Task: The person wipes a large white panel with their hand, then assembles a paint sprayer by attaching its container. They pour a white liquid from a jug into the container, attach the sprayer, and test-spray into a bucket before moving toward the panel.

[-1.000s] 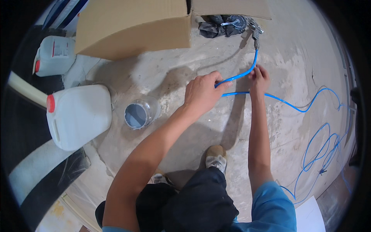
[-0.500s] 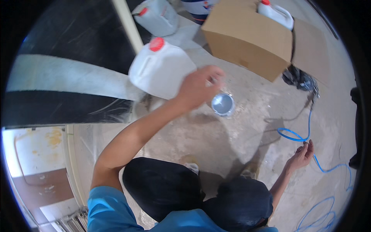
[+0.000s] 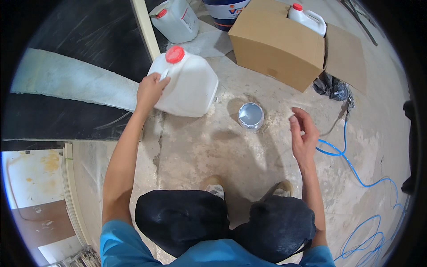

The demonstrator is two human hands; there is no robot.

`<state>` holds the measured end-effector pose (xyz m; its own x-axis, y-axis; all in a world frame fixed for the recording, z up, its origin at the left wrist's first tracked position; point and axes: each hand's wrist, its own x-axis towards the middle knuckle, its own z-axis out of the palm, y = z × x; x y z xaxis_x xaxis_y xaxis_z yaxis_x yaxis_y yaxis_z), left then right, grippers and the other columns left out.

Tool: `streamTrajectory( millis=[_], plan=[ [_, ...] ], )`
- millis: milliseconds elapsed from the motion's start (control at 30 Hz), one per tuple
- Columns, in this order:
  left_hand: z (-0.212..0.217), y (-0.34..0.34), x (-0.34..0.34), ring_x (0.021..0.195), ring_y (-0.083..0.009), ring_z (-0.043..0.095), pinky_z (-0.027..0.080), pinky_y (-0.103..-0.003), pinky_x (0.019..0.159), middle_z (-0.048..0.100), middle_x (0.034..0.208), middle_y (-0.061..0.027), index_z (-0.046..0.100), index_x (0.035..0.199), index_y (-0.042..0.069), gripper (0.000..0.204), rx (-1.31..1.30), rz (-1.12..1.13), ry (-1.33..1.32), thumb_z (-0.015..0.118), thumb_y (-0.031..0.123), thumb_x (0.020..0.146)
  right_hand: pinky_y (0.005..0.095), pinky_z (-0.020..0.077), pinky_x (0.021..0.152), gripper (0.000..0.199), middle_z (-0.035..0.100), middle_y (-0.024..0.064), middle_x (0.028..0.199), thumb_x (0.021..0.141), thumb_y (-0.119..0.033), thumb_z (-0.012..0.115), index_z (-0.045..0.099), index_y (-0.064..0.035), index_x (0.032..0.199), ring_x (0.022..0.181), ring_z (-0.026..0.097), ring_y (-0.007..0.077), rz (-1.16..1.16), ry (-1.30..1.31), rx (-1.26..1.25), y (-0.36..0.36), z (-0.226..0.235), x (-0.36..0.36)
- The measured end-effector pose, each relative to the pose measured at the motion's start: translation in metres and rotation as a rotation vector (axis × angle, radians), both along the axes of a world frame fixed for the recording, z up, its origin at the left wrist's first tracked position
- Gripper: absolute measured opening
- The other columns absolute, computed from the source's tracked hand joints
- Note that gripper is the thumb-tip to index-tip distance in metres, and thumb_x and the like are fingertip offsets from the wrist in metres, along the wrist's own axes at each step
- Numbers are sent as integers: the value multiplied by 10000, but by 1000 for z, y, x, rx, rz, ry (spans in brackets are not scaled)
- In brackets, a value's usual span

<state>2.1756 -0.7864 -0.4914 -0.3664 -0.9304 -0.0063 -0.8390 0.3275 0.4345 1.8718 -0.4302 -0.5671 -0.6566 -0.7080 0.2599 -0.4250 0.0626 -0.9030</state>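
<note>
A large white plastic jug [image 3: 194, 86] with a red cap stands on the floor ahead of me, to the left. My left hand [image 3: 150, 92] is wrapped round its handle. Right of the jug, a small round tin [image 3: 251, 115] stands upright, holding something grey-blue. My right hand [image 3: 304, 135] hovers further right, fingers curved and apart, with nothing in it. Just beyond that hand, a thin blue hose [image 3: 331, 152] loops over the floor. It runs up to a metal fitting, perhaps a spray gun [image 3: 348, 104], beside black plastic.
Behind stands a cardboard box [image 3: 278, 53] with a smaller red-capped jug [image 3: 308, 18] on it. Another white canister [image 3: 175, 21] and a dark blue bucket [image 3: 226, 13] are at the back. Black panels [image 3: 84, 33] border the left. More hose [image 3: 367, 240] lies coiled at lower right.
My left hand has moved left from above the tin and taken hold of the jug's handle. My right hand has left the hose and come up and inward.
</note>
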Motion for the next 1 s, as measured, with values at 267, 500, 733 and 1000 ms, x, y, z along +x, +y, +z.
streamTrajectory(
  millis=[267, 500, 733, 1000],
  plan=[
    [53, 110, 36, 701, -278, 541, 481, -392, 719, 645, 746, -140, 740, 996, 40, 257, -165, -176, -115, 824, 211, 823, 430, 592, 786, 530, 721, 179, 1042, 910, -381, 751, 642, -27, 1288, 924, 730, 324, 399, 404, -88, -94, 75, 70],
    [65, 174, 42, 740, -276, 548, 450, -375, 752, 730, 815, -117, 789, 964, 63, 271, -4, -306, -153, 860, 219, 755, 462, 587, 746, 467, 759, 138, 852, 868, -499, 752, 761, -45, 980, 824, 743, 341, 927, 624, 432, -131, 95, 105],
    [56, 209, 46, 670, -228, 503, 425, -342, 709, 719, 708, -48, 817, 914, 117, 257, 94, -379, -53, 870, 265, 709, 473, 590, 740, 392, 730, 154, 817, 907, -447, 723, 700, -59, 956, 797, 734, 363, 958, 549, 416, -89, 80, 111],
    [32, 205, 40, 703, -225, 531, 455, -370, 695, 694, 715, -46, 819, 908, 117, 282, 3, -354, -13, 877, 264, 674, 459, 582, 607, 491, 704, 171, 795, 917, -512, 702, 638, -29, 982, 696, 717, 350, 616, 658, 334, -66, 51, 115]
  ],
)
